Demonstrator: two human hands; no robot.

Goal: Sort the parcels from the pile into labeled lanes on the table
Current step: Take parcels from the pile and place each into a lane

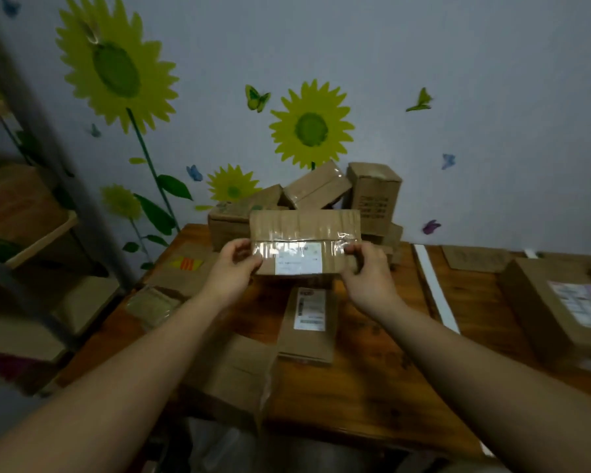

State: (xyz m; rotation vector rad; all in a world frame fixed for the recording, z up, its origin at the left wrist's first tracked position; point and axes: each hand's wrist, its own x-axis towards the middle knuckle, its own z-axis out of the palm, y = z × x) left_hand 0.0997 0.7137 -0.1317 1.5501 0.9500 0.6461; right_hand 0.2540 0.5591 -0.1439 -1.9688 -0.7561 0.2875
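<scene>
Nearest, at 6 o'clock on the table (355, 397), a plain flat carton (232, 373) lay just beside a small labelled parcel (309, 322).

Above them I held the current parcel (304, 230) clear of the wood, its label (298, 259) turned toward me. My left hand (234, 269) pinched the 9 o'clock end, fingers curled round it. My right hand (365, 273) did likewise at 3 o'clock. The print was too blurred to read.

Judgement: the step in hand was reading the label to choose a lane. To do it well, keep both thumbs off the label, tilt it out of the tape glare and hold it level.

A white divider strip (435, 288) at 2 o'clock marked a lane edge, with a large parcel (539, 302) beyond it at 3 o'clock. I could not make out any lane labels. The pile (321, 196) sat at 12 o'clock against the wall.
</scene>
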